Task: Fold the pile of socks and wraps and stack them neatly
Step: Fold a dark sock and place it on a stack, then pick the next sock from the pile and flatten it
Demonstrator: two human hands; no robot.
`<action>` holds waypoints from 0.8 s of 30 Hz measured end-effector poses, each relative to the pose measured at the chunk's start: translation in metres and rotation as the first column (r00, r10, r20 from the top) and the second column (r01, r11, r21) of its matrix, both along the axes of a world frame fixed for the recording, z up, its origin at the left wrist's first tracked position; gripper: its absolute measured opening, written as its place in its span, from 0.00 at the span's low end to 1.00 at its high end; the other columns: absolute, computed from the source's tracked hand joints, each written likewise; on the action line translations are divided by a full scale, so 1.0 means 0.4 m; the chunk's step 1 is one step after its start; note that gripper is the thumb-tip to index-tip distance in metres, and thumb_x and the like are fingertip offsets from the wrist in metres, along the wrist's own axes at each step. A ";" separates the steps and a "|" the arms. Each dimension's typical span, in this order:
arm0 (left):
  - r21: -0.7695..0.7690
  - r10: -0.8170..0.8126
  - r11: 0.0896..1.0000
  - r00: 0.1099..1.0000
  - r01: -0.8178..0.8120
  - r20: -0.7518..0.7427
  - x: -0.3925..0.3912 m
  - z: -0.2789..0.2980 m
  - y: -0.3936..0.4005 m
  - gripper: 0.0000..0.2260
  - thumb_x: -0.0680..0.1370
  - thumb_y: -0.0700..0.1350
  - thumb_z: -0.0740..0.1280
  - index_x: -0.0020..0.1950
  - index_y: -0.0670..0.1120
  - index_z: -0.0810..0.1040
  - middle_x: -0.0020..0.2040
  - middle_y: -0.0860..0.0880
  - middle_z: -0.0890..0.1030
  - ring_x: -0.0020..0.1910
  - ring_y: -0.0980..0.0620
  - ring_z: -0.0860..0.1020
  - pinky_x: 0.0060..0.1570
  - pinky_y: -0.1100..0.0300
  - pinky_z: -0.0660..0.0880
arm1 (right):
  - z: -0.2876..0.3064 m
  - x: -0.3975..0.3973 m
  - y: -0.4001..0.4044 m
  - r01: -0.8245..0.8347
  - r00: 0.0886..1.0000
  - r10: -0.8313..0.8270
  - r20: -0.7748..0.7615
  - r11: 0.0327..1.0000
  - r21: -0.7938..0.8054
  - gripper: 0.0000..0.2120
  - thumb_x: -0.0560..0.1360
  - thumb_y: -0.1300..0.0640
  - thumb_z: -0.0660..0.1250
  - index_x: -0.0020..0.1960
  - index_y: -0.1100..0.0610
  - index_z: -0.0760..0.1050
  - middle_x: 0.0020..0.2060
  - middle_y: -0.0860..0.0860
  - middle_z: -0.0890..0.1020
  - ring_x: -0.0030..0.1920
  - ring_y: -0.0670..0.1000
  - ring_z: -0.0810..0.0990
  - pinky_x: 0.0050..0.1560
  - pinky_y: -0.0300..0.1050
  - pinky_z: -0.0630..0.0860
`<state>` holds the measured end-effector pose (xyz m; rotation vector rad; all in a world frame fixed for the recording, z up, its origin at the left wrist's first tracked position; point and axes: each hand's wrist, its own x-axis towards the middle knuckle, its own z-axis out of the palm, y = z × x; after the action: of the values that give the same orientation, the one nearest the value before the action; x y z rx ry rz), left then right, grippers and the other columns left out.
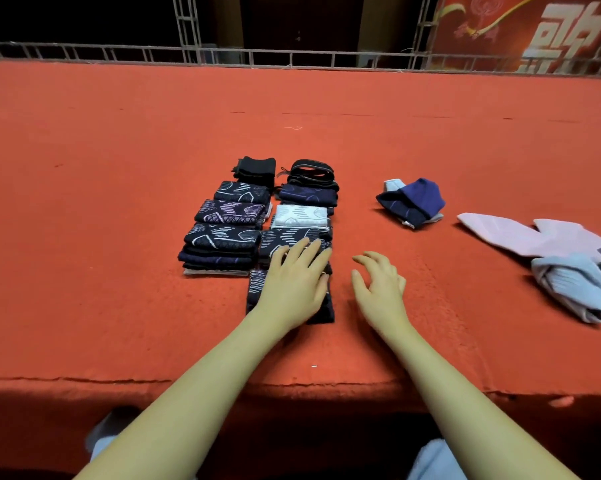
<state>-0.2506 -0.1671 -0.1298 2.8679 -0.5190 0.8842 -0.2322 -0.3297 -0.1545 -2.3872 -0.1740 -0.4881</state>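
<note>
Left hand [294,284] lies flat with straight fingers on the nearest folded sock [257,289], gripping nothing; it looks to be pressing the dark, pale-patterned piece down so the fold holds and sits square at the front of the right-hand row of folded socks [301,216]. Right hand [378,289] hovers just beside it over the red worktop [119,202], fingers loosely spread and slightly curled, empty, probably free to reach for the next piece. Folded items sit in two tidy rows side by side: the left row of folded socks [228,225] holds dark patterned bundles, some stacked; the right one includes a white patterned piece. Unfolded work waits to the right, well apart: a crumpled blue sock [413,202] and, farther out, a loose pile of pale pink and light blue wraps [551,258].
</note>
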 end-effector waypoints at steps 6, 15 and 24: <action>-0.007 -0.062 0.998 0.990 0.062 -0.124 0.127 0.041 -0.150 0.20 0.72 0.49 0.56 0.54 0.44 0.82 0.55 0.45 0.82 0.55 0.46 0.80 0.55 0.50 0.72 | 0.011 0.132 -0.153 0.143 0.986 -0.150 -0.073 0.985 -0.093 0.17 0.77 0.57 0.62 0.65 0.56 0.73 0.64 0.54 0.71 0.64 0.57 0.68 0.61 0.48 0.59; -0.038 -0.056 0.998 0.912 0.044 -0.407 0.369 -0.005 -0.350 0.22 0.81 0.48 0.57 0.75 0.45 0.61 0.76 0.45 0.60 0.73 0.47 0.59 0.67 0.52 0.55 | -0.042 0.313 -0.309 0.273 0.954 -0.283 -0.094 0.956 -0.110 0.26 0.79 0.53 0.60 0.75 0.56 0.60 0.73 0.54 0.63 0.72 0.56 0.60 0.68 0.52 0.55; -0.122 -0.046 0.992 0.912 -0.005 -0.407 0.562 -0.101 -0.424 0.23 0.83 0.52 0.52 0.78 0.54 0.53 0.79 0.49 0.48 0.77 0.48 0.49 0.71 0.47 0.49 | -0.068 0.481 -0.365 0.234 0.969 -0.246 -0.006 0.928 -0.291 0.26 0.79 0.50 0.62 0.75 0.47 0.61 0.76 0.56 0.58 0.74 0.55 0.56 0.68 0.52 0.53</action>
<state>-0.0257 -0.3369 -0.1700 2.8101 -0.4286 0.2767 -0.0397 -0.4757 -0.1817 -2.7208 0.0751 -0.5563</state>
